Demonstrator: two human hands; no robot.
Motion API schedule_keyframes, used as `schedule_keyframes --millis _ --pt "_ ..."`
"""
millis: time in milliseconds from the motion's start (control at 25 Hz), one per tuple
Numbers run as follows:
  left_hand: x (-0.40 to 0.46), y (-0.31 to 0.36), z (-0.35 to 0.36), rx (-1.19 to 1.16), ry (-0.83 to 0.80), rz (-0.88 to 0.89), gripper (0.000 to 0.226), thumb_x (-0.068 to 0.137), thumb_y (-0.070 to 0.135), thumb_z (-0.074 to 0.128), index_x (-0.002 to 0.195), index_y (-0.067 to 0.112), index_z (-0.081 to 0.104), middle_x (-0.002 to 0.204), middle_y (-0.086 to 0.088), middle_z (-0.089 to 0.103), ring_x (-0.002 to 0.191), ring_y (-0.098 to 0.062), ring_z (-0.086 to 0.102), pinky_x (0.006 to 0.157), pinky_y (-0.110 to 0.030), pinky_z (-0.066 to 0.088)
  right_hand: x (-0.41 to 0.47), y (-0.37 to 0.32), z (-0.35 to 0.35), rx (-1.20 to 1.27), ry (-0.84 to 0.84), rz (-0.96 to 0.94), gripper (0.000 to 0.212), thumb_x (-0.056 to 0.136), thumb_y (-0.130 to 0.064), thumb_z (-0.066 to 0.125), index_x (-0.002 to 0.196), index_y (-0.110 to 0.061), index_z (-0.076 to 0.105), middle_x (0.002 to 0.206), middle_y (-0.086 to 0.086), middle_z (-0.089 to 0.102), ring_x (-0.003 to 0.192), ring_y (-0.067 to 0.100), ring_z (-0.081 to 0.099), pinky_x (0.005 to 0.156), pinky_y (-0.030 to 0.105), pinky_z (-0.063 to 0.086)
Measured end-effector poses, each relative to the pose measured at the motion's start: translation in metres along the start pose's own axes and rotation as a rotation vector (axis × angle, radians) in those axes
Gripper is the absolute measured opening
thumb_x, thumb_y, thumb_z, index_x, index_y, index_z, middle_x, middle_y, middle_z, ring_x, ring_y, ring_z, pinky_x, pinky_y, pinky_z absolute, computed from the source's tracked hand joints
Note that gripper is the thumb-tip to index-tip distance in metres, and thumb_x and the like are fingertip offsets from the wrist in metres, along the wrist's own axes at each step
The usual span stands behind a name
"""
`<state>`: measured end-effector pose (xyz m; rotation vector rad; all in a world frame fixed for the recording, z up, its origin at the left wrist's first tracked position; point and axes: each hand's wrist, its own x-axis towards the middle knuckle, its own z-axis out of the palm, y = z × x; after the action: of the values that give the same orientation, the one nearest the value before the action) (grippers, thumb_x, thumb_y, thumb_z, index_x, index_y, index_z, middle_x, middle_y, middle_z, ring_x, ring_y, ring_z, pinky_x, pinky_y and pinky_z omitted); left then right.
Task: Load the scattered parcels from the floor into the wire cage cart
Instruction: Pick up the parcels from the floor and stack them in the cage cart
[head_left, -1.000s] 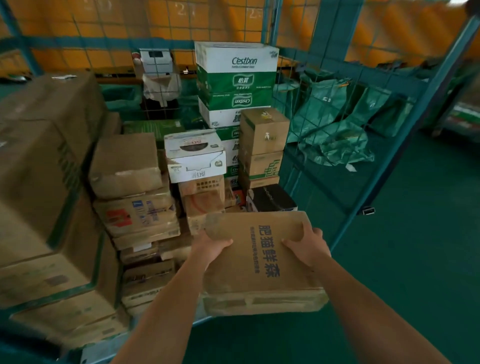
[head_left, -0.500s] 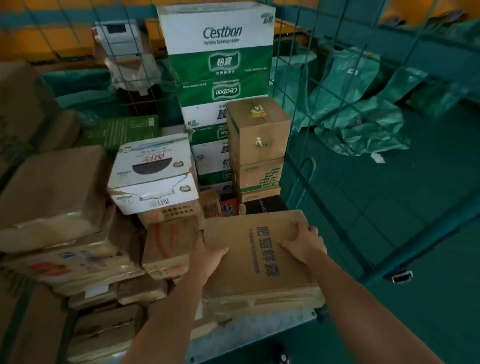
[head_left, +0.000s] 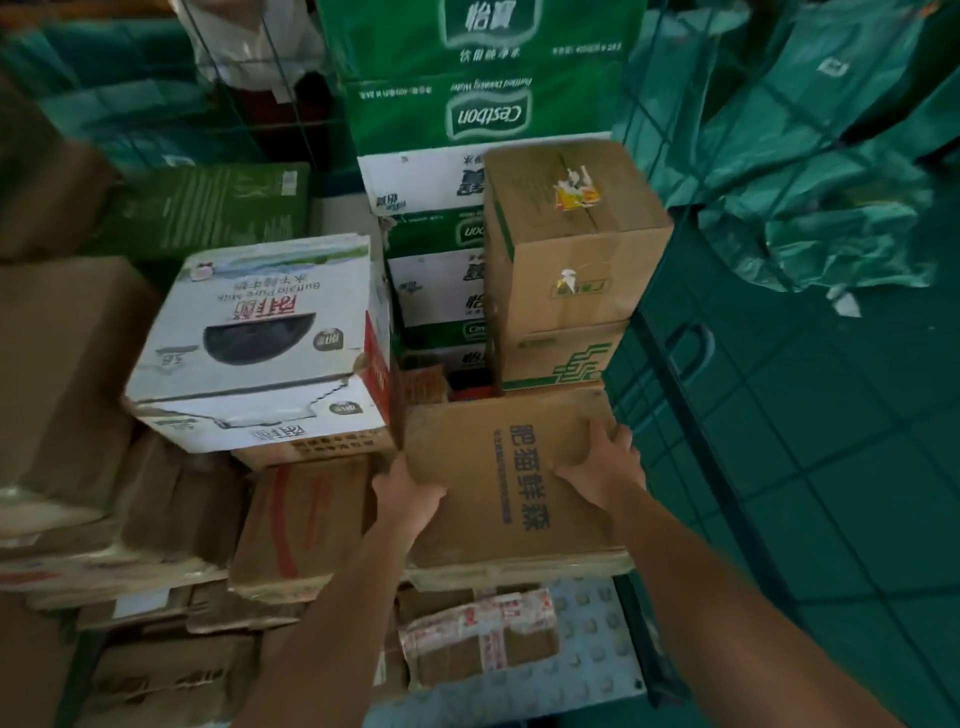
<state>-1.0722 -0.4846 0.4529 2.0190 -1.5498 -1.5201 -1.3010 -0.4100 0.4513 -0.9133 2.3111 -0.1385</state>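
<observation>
Parcel lies flat, long axis pointing away, both hands' grip clasping its sides.

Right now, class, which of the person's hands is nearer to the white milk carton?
Left. The left hand grips the brown box just below the white milk carton; the right hand holds the box's far side.

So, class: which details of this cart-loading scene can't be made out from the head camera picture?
- What the flat brown box rests on: its own body hides it.
- Left hand fingers: tucked behind the box's edge.
- Top of the green and white carton stack: cut off by the frame's upper edge.
- Small print under the box's large characters: too blurred to read.
</observation>
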Motion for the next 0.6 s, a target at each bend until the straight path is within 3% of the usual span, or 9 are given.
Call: schedule_keyframes --millis 200,400,520,600 --pt "0.059 0.009 0.009 -0.045 -0.049 -0.013 0.057 0.082 0.013 0.066 0.134 0.02 0.043 0.128 -0.005 0.051 0.116 -0.025 0.05 0.099 -0.042 0.044 0.057 -0.019 0.016 0.021 0.002 0.03 0.1 0.079 -0.055 0.067 0.153 -0.027 0.006 0.157 0.015 0.0 0.141 0.038 0.017 0.114 0.049 0.026" --pt "0.085 0.001 0.022 0.066 0.056 0.022 0.058 0.087 0.012 0.063 0.138 0.02 0.037 0.124 0.002 0.049 0.112 -0.021 0.052 0.089 -0.034 0.045 0.086 -0.034 0.038 0.028 -0.038 -0.003 0.114 0.075 -0.054 0.073 0.152 -0.031 -0.007 0.156 0.015 -0.021 0.146 0.036 -0.008 0.119 0.048 0.005" --pt "0.085 -0.004 0.035 0.33 0.071 0.039 0.082 0.088 0.027 0.063 0.151 0.02 0.01 0.149 -0.007 0.024 0.126 -0.03 0.043 0.099 -0.045 0.047 0.091 -0.035 0.047 -0.005 -0.034 0.002 0.118 0.073 -0.067 0.067 0.15 -0.033 -0.016 0.154 0.015 -0.029 0.146 0.034 -0.015 0.118 0.048 -0.002" --pt "0.082 -0.005 0.041 0.463 0.078 0.007 0.089 0.09 0.035 0.061 0.152 0.016 0.0 0.156 -0.005 0.007 0.135 -0.034 0.032 0.105 -0.05 0.041 0.089 -0.032 0.048 -0.051 -0.032 -0.004 0.117 0.072 -0.072 0.063 0.151 -0.034 -0.016 0.155 0.015 -0.026 0.146 0.036 -0.008 0.118 0.05 0.005"
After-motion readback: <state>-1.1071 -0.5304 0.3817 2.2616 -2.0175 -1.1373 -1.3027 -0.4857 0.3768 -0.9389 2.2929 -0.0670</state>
